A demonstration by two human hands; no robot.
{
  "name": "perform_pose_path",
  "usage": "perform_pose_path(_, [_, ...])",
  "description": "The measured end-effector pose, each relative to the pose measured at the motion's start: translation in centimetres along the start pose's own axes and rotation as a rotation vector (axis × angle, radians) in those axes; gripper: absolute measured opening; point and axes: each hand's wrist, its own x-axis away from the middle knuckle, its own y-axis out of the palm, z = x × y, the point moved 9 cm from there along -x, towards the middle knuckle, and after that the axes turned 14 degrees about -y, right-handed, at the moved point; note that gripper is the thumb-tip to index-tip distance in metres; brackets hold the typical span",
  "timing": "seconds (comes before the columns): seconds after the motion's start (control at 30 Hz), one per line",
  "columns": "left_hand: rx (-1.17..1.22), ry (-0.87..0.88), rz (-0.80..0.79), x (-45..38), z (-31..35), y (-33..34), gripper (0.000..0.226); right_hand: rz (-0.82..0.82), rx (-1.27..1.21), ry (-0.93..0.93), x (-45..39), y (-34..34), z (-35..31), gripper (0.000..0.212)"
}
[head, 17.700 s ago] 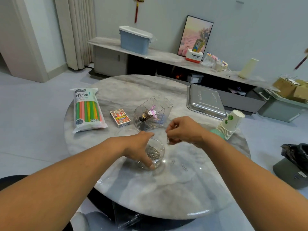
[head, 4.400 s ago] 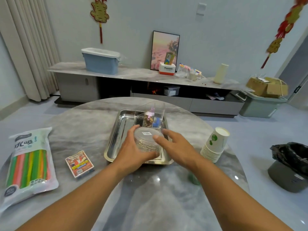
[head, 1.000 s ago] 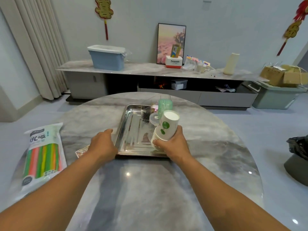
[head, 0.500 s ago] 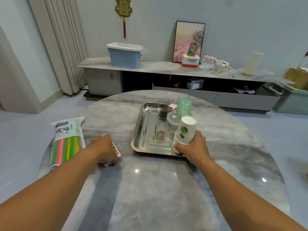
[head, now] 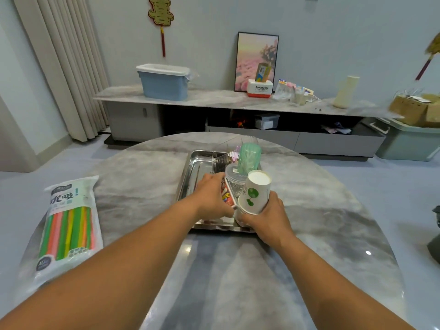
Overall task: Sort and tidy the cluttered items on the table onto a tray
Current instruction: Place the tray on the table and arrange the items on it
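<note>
Where formerly tabled, card box (head: 228, 196) over tray (head: 190, 172)

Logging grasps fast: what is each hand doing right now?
Left hand: holding the small card box over the tray.
Right hand: holding the paper cup stack.

There is only one view, from a wide-angle camera on the person's head, facing forward and tilted down across the round desk (head: 309, 210). Both forearms run up from the bottom edge to the tray (head: 190, 172) at mid-frame, fairly near. Beyond it the view takes in the low cabinet (head: 214, 98) and the far wall.
</note>
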Motion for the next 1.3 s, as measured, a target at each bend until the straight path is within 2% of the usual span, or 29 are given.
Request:
perform_pose_path(0.1, [0.302,-0.019,-0.152,-1.2,0.1,2.3,0.115,-0.014,-0.029,-0.002,-0.4,-0.2,-0.2,0.084])
perform_pose_path(0.23, [0.510,-0.069,-0.310,-1.5,-1.4,4.7,0.107,-0.082,0.001,-0.008,-0.6,-0.1,-0.3,0.082])
perform_pose_path(0.5, [0.425,-0.101,-0.411,-1.2,-1.2,5.1,0.114,-0.077,0.014,-0.016,0.0,-0.2,0.0,0.085])
perform_pose_path(0.67, [0.465,-0.121,-0.512,-0.3,-1.0,5.3,0.132,-0.085,-0.025,-0.028,0.5,0.0,-0.2,0.098])
perform_pose_path(0.73, [0.457,-0.124,-0.529,0.1,-1.1,5.1,0.130,-0.094,-0.050,-0.037,0.6,0.0,-0.6,0.104])
perform_pose_path(0.83, [0.417,-0.135,-0.480,0.5,-1.6,4.5,0.114,-0.105,-0.082,-0.021,0.9,-0.1,-1.0,0.107])
perform_pose_path(0.9, [0.382,-0.140,-0.416,0.9,-2.1,4.1,0.099,-0.096,-0.097,-0.007,1.3,-0.2,-1.1,0.098])
perform_pose_path(1.03, [0.325,-0.168,-0.226,1.2,-2.7,3.5,0.095,-0.091,-0.107,0.026,2.2,-0.6,-1.0,0.095])
perform_pose_path(1.2, [0.180,-0.188,-0.047,0.6,-2.4,3.0,0.063,0.053,-0.133,0.099,1.3,-3.0,-0.2,0.088])
perform_pose_path(1.3, [0.227,-0.213,-0.033,0.5,-2.7,2.9,0.045,0.111,-0.145,0.116,0.9,-3.7,0.2,0.091])
